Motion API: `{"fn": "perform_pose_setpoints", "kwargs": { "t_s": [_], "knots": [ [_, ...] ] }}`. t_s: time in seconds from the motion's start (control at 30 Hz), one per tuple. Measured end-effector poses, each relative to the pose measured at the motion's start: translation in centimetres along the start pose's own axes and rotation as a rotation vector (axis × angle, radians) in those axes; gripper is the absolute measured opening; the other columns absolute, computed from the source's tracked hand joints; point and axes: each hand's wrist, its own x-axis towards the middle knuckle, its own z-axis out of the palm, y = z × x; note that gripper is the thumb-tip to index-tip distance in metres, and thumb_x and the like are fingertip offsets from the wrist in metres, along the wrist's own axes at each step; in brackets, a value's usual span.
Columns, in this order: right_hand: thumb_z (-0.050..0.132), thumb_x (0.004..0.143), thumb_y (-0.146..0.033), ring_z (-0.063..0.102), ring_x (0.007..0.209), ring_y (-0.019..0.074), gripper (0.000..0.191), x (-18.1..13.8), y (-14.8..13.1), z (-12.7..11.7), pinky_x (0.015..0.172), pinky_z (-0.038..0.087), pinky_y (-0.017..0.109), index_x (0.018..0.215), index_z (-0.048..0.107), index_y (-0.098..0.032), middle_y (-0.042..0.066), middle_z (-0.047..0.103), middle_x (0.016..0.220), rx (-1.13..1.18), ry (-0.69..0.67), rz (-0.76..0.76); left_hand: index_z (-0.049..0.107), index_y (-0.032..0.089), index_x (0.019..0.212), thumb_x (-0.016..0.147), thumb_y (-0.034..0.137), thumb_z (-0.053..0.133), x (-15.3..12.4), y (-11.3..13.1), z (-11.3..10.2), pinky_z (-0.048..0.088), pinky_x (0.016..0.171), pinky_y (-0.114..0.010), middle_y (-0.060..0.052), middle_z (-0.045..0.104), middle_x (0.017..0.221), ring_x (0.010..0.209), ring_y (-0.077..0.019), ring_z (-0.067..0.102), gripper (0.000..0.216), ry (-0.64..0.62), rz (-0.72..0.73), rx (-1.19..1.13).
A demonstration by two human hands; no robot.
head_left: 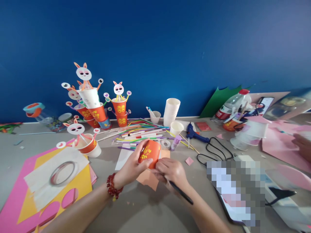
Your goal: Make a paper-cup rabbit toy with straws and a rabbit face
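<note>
My left hand [132, 166] is wrapped around an orange paper cup [150, 152] with yellow print, held on its side just above the grey table [145, 207]. A red bead bracelet [112, 187] circles that wrist. My right hand [171, 171] is closed in a pinch around a black pen [181, 192], its fingers pressed against the cup's lower edge. A piece of orange paper [148, 179] lies under both hands.
Finished rabbit cup figures [97, 106] stand at the back left. Coloured straws [138, 134], a stack of white cups [171, 111], a blue glue gun [195, 135] with a black cord, tape, pink and yellow sheets [48, 191] and another person's hand [302, 145] surround me.
</note>
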Motion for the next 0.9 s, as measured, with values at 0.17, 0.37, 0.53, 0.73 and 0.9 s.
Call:
{"fn": "perform_pose_setpoints", "kwargs": {
  "t_s": [0.17, 0.37, 0.53, 0.73, 0.9],
  "knots": [
    [0.031, 0.103, -0.044, 0.048, 0.047, 0.012, 0.054, -0.6, -1.1, 0.7, 0.052, 0.035, 0.024, 0.059, 0.052, -0.02, -0.001, 0.051, 0.05, 0.386, -0.005, 0.457, 0.017, 0.025, 0.153, 0.086, 0.029, 0.062, -0.4, 0.1, 0.0, 0.029, 0.117, -0.048, -0.013, 0.029, 0.158, 0.144, -0.0319, 0.029, 0.08, 0.072, 0.191, 0.18],
    [0.037, 0.088, -0.073, 0.042, 0.041, 0.0115, 0.067, -0.4, -1.8, 1.5, 0.043, 0.034, 0.024, 0.048, 0.045, -0.021, -0.001, 0.044, 0.042, 0.76, 0.023, 0.939, 0.017, 0.029, 0.153, 0.082, 0.024, 0.066, -0.2, 0.2, -0.6, 0.029, 0.117, -0.052, -0.012, 0.031, 0.157, 0.142, -0.0347, 0.032, 0.087, 0.084, 0.33, 0.244],
    [0.038, 0.087, -0.074, 0.043, 0.044, 0.0112, 0.068, -0.1, -1.7, 0.5, 0.047, 0.035, 0.024, 0.047, 0.047, -0.02, -0.001, 0.044, 0.045, 0.769, 0.008, 0.917, 0.033, 0.027, 0.149, 0.087, 0.031, 0.062, 0.3, -0.5, -0.5, 0.028, 0.118, -0.05, -0.01, 0.036, 0.156, 0.144, -0.0324, 0.031, 0.069, 0.068, 0.123, -0.063],
    [0.035, 0.094, -0.066, 0.045, 0.047, 0.0118, 0.066, -0.4, -1.4, -0.2, 0.051, 0.035, 0.025, 0.048, 0.046, -0.02, -0.001, 0.046, 0.046, 0.69, 0.003, 0.82, 0.04, 0.034, 0.145, 0.09, 0.04, 0.055, 0.4, -1.1, 0.3, 0.056, 0.091, -0.045, -0.006, 0.04, 0.154, 0.12, -0.0314, 0.058, 0.057, 0.0, -0.27, -0.564],
    [0.036, 0.097, -0.059, 0.042, 0.046, 0.011, 0.061, -0.5, -1.5, 0.1, 0.05, 0.034, 0.025, 0.05, 0.045, -0.021, -0.003, 0.045, 0.047, 0.705, -0.035, 0.807, 0.045, 0.033, 0.141, 0.09, 0.037, 0.057, 0.4, -1.0, 0.1, 0.05, 0.1, -0.042, -0.004, 0.037, 0.155, 0.132, -0.0318, 0.047, 0.053, -0.011, -0.205, -0.46]
  ]
}}
